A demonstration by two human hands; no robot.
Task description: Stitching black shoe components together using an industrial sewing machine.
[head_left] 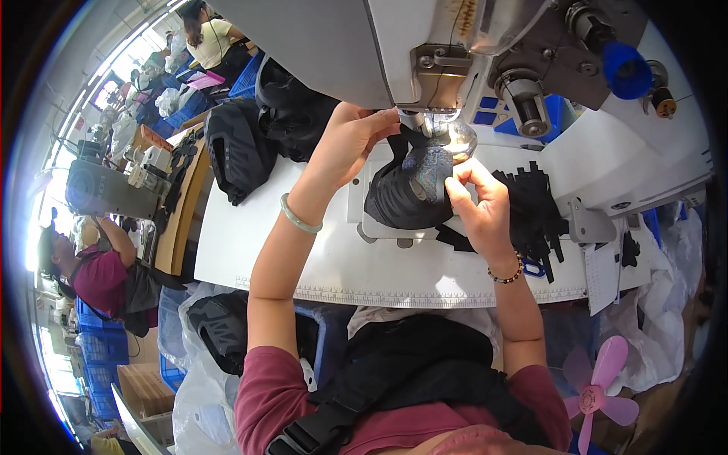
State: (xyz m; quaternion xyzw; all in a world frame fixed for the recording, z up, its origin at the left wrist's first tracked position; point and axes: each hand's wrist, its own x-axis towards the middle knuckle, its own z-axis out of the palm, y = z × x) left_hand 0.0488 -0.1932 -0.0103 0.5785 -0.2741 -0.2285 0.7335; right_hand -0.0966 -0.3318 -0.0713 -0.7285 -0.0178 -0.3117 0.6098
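Under the head of a sewing machine (436, 76) lies a black shoe upper (406, 199) with a shimmering grey-blue patch. My left hand (355, 140) is closed in a pinch on a narrow black strip (397, 148) running to the upper, left of the needle area. Thumb and fingers of my right hand (481, 201) pinch the upper's right edge. The machine's lamp shines on the spot between both hands; the needle itself is hard to make out. Right of my right hand, a heap of cut black strips (535, 208) lies on the white table (265, 250).
More black uppers (239, 148) are piled at the table's left. Blue-handled scissors (534, 268) lie by the strips. A ruler tape (364, 294) follows the front edge. Below are a blue bin (331, 345) and a pink fan (591, 398). Another person (102, 280) sits at the left.
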